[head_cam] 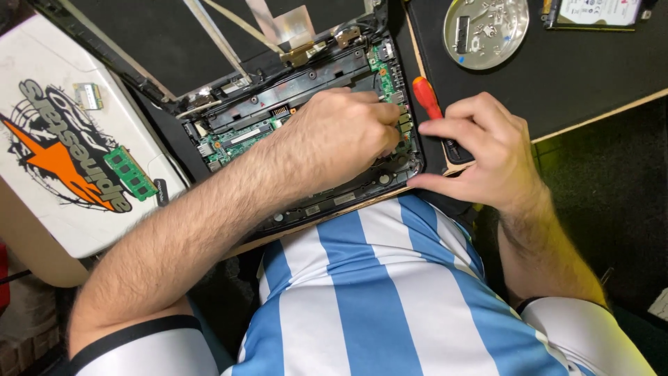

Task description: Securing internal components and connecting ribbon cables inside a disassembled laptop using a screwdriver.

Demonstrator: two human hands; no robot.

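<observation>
Fingers of left hand (344, 132) curled onto laptop board (243, 136); right hand (480, 146) pinching red screwdriver (426, 97).

A black mat (557, 76) covers a wooden bench (591, 118), lit evenly from above. A dark floor (612, 209) lies to the right. A white board (42, 209) rests at left.

At my far left lies a white rectangular case lid (62, 202) bearing a large black-and-orange star-shaped sticker (59, 150). At the top right corner, a white rectangular label (600, 10) covers a flat hard drive on the black mat
</observation>
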